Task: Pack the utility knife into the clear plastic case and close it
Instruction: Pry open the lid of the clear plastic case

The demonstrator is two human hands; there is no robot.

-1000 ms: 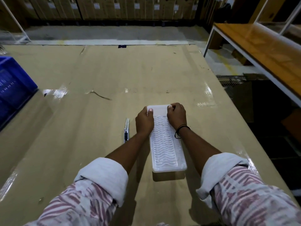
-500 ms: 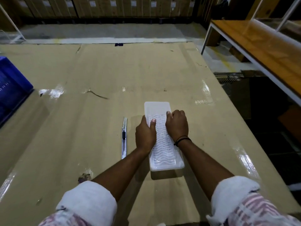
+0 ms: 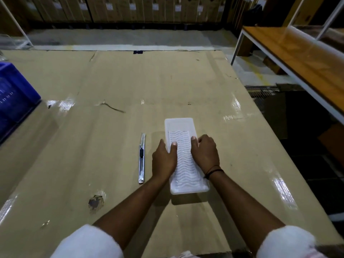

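A clear plastic case (image 3: 183, 146) with a wavy ribbed lid lies flat and lengthwise on the cardboard-covered table (image 3: 111, 81). My left hand (image 3: 164, 159) grips its left edge at mid-length, thumb on the lid. My right hand (image 3: 204, 151) grips the right edge opposite, thumb also on top. The lid looks down on the case. A slim silver utility knife (image 3: 142, 158) with a black slider lies on the table just left of my left hand, parallel to the case, untouched.
A blue crate (image 3: 13, 97) sits at the table's left edge. A torn spot (image 3: 95, 202) marks the cardboard near me. The table's right edge drops to dark floor; a wooden bench (image 3: 301, 58) stands beyond it. Cardboard boxes line the far wall.
Both hands slid along the case from its far end to its middle, toward me. The knife has not moved.
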